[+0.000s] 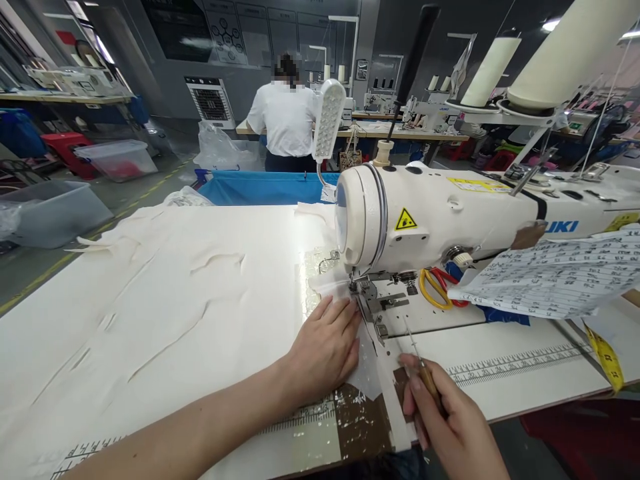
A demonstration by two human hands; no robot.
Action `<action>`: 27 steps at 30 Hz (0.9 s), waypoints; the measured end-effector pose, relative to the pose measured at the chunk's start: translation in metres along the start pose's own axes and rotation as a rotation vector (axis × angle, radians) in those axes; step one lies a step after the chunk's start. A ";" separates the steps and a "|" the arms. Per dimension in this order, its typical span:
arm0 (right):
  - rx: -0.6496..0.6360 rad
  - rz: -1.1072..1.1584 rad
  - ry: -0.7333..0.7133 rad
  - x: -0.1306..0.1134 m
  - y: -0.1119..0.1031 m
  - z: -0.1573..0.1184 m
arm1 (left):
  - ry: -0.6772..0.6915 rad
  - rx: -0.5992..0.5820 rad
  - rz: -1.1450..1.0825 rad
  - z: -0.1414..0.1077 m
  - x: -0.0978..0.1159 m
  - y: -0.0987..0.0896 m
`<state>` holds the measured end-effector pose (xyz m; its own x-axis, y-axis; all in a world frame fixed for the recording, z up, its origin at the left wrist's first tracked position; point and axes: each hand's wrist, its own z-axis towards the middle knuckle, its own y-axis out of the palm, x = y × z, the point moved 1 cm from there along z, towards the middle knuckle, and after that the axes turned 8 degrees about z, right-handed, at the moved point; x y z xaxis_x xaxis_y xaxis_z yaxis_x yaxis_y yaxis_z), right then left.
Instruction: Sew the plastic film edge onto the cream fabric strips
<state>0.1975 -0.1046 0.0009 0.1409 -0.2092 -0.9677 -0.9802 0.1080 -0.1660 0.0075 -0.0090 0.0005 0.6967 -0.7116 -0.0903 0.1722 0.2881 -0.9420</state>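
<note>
My left hand lies flat with its fingers stretched out, pressing on white fabric beside the needle area of a white sewing machine. The fabric's far part runs under the machine head. Between the thumb and fingers of my right hand is an awl with a wooden handle, its thin metal shaft pointing up toward the metal guides. A pale strip hangs over the table's front edge near the right hand. The fingertips of my left hand are close to the presser foot.
Large pieces of white cloth cover the table's left side. Yellow- and red-handled scissors, a handwritten sheet and a yellow tape measure lie to the right. Behind stand a blue cloth bin and a person in white, facing away.
</note>
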 end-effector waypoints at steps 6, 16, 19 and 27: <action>0.026 0.149 0.062 0.002 -0.002 0.002 | -0.007 -0.007 0.011 -0.003 0.005 -0.001; 0.049 0.137 0.026 0.003 0.000 0.002 | 0.022 -0.032 0.032 -0.005 0.005 0.001; 0.045 0.123 0.022 0.003 0.000 0.002 | 0.019 -0.033 0.024 -0.005 0.006 -0.001; 0.025 0.113 0.010 0.001 -0.001 0.003 | 0.012 -0.038 0.010 -0.006 0.008 -0.003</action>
<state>0.1991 -0.1024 -0.0009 0.0282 -0.2039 -0.9786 -0.9859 0.1556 -0.0608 0.0086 -0.0190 0.0003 0.6899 -0.7165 -0.1031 0.1387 0.2706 -0.9527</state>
